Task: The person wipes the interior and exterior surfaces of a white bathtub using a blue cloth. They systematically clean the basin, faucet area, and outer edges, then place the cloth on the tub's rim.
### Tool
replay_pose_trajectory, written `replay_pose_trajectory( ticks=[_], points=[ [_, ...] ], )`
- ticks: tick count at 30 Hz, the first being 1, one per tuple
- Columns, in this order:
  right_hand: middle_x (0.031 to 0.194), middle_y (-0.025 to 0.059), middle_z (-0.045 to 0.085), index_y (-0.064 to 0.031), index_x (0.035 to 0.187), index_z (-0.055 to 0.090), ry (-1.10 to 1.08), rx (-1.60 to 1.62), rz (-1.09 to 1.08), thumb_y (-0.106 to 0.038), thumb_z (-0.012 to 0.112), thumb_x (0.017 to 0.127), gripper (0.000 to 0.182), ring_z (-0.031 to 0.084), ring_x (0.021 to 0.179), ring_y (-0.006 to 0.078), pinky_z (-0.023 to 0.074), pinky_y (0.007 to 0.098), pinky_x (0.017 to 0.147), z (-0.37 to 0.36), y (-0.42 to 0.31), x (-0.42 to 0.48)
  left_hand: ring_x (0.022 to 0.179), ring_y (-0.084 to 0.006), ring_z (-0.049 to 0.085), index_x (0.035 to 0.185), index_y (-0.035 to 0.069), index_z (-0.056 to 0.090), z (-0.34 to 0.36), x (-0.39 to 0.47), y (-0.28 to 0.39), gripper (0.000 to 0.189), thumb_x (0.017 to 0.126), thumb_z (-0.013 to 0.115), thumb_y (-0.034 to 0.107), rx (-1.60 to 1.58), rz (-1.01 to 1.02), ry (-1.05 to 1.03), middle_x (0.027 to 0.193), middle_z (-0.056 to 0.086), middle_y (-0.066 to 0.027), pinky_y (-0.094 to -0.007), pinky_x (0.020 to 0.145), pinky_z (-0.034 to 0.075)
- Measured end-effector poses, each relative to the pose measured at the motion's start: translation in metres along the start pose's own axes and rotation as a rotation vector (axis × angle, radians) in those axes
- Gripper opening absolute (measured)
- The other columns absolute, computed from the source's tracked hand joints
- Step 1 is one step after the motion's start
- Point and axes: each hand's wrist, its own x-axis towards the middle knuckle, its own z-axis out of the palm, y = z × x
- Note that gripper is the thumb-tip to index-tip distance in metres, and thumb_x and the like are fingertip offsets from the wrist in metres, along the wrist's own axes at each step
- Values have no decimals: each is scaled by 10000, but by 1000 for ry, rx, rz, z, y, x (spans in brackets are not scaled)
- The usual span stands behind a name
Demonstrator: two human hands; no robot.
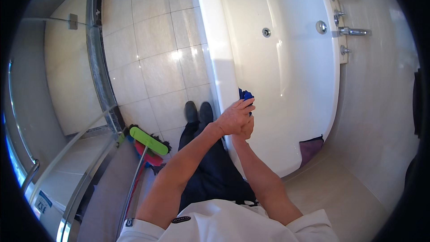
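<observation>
Both of my hands meet over the near side of a white bathtub (pixel 285 107), just inside its left rim. A crumpled blue cloth (pixel 247 94) is gripped between them and sticks out beyond the fingers. My left hand (pixel 235 117) reaches across from the left, its fingers over the cloth. Partly covered by it, my right hand (pixel 248 128) is closed around the lower part of the cloth. A purple cloth (pixel 310 150) hangs over the tub's near right rim. The tub floor shows a metal drain (pixel 266 32).
Chrome taps (pixel 354 32) stand on the tub's far right edge. At the left, a green-headed mop or broom (pixel 148 140) leans by a pink one (pixel 153 158). A glass shower partition (pixel 77 141) stands beyond. My shoes (pixel 198 111) are on the tiled floor beside the tub.
</observation>
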Motion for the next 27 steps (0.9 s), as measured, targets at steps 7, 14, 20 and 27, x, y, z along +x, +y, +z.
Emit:
replay_pose_trajectory(
  ticks=[7, 14, 20, 27],
  points=[
    [938, 46, 594, -141, 1039, 529, 10, -138, -66, -257, 599, 881, 207, 610, 873, 219, 494, 319, 719, 8, 5, 4, 1338, -274, 337, 844, 69, 694, 10, -3, -4, 166, 725, 621, 159, -23, -45, 69, 1203, 562, -70, -405, 1050, 309],
    [959, 42, 590, -143, 1065, 524, 35, -240, -143, -233, 570, 903, 191, 608, 888, 206, 494, 312, 737, 17, 13, 8, 1298, -238, 380, 697, 83, 700, 29, 1, -5, 137, 746, 605, 169, 13, -86, 157, 1135, 604, -39, -380, 1013, 340],
    [978, 38, 586, -144, 1087, 520, 66, -346, -194, -212, 545, 922, 181, 606, 902, 195, 494, 306, 753, 31, 14, 17, 1272, -228, 407, 694, 80, 714, 27, 4, -3, 161, 752, 613, 190, 103, -84, 129, 1102, 623, -30, -366, 1011, 346],
    [1002, 23, 579, -146, 1130, 498, -78, 158, -239, -156, 468, 962, 171, 607, 931, 162, 495, 279, 771, 8, 13, 6, 1234, -208, 434, 695, 60, 729, 25, 9, -5, 162, 706, 626, 185, 146, -64, 103, 1039, 648, -10, -336, 988, 360]
  ],
)
